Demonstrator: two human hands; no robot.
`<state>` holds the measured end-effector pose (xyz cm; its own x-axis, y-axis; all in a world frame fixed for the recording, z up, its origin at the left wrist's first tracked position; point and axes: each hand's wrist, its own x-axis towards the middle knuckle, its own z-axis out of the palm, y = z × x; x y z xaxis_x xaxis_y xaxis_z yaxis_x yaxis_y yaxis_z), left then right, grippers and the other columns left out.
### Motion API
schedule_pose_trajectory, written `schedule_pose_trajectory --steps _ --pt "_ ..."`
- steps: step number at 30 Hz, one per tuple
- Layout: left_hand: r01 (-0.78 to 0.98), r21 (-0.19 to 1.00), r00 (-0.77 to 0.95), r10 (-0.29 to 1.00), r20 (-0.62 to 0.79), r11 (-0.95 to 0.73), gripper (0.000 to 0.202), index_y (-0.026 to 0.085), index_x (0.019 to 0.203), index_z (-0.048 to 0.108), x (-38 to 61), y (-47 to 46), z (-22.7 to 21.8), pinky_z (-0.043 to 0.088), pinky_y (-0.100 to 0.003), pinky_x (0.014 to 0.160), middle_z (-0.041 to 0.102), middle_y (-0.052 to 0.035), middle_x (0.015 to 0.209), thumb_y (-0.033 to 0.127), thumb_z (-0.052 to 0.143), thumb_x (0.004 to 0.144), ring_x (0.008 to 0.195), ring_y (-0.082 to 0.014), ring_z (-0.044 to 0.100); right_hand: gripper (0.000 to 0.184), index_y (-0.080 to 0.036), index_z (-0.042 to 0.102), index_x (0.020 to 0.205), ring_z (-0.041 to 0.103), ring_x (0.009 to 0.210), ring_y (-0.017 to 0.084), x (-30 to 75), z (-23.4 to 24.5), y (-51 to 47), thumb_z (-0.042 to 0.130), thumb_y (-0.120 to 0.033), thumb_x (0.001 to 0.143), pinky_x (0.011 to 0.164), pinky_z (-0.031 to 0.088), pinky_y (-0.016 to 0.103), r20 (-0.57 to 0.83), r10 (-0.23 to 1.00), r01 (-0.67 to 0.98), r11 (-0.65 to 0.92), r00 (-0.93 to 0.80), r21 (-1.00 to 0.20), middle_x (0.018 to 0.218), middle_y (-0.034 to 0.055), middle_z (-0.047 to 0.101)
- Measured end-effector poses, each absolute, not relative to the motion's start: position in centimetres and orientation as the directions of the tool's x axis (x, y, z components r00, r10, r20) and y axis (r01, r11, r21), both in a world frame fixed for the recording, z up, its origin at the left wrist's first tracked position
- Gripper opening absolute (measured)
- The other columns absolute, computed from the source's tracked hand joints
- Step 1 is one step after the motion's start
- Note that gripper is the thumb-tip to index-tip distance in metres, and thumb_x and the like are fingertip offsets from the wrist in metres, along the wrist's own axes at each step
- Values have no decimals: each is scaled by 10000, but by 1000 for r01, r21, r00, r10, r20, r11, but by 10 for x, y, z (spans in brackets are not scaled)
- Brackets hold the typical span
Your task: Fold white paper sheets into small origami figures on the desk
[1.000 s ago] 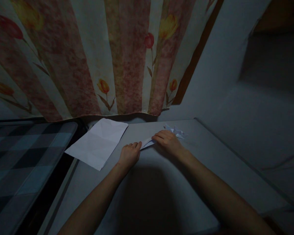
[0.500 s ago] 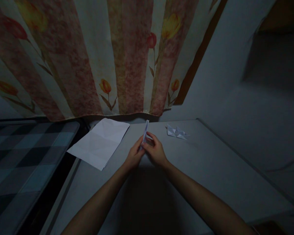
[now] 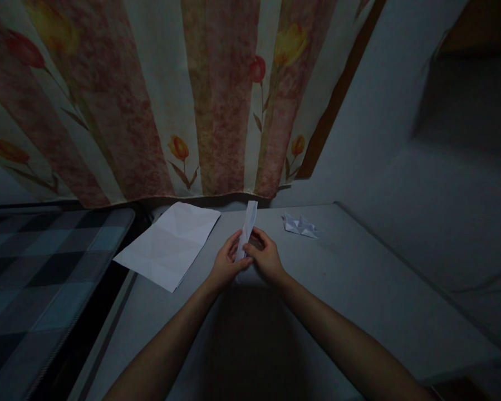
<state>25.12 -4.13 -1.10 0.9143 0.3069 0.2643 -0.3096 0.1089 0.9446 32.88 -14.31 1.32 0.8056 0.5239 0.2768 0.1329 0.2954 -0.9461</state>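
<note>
Between both hands, over the middle of the table, is a narrow strip of folded white paper [image 3: 249, 220], its upper end pointing away from me. My left hand [image 3: 226, 262] grips its left side and lower end, with the thumb across the bottom. My right hand [image 3: 266, 257] pinches its right edge with thumb and fingers. The lower folds are partly hidden behind the fingers. Right of the hands, a small folded white paper figure [image 3: 300, 225] with pointed tips rests on the table. Creased white paper sheets [image 3: 171, 242] lie flat to the left.
The pale table [image 3: 350, 289] stands against the wall. A checkered mattress [image 3: 45, 278] adjoins it on the left, with a dark gap between. A tulip-patterned curtain [image 3: 162, 100] hangs behind the table's far edge.
The folded paper has turned from edge-on so that more of its broad face shows. My left hand has shifted slightly left and down, its thumb now lower on the paper.
</note>
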Motion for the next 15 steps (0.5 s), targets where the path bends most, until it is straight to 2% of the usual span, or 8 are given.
schedule_pose_trajectory --steps 5,10,15 --pt "-289 951 920 308 244 109 856 173 1373 366 251 -41 -10 433 -404 1013 477 -166 1378 461 743 661 1245 -282 488 470 -212 604 1099 594 1082 241 329 15 -145 739 -309 659 939 487 430 281 522 150 278 805 -949 1148 86 647" --pt "-293 955 913 310 265 46 795 176 1358 405 251 -42 -14 331 -435 1092 446 -151 1412 418 736 677 1316 -281 404 444 -221 599 1079 599 1070 233 328 17 -145 728 -322 666 970 462 433 306 516 176 287 800 -942 1109 67 658" --pt "-274 961 916 313 252 28 808 180 1364 408 250 -42 -13 314 -435 1104 432 -143 1427 423 741 669 1324 -276 394 464 -225 581 1098 588 1090 238 329 16 -145 726 -317 667 940 484 418 297 522 160 292 800 -943 1131 72 647"
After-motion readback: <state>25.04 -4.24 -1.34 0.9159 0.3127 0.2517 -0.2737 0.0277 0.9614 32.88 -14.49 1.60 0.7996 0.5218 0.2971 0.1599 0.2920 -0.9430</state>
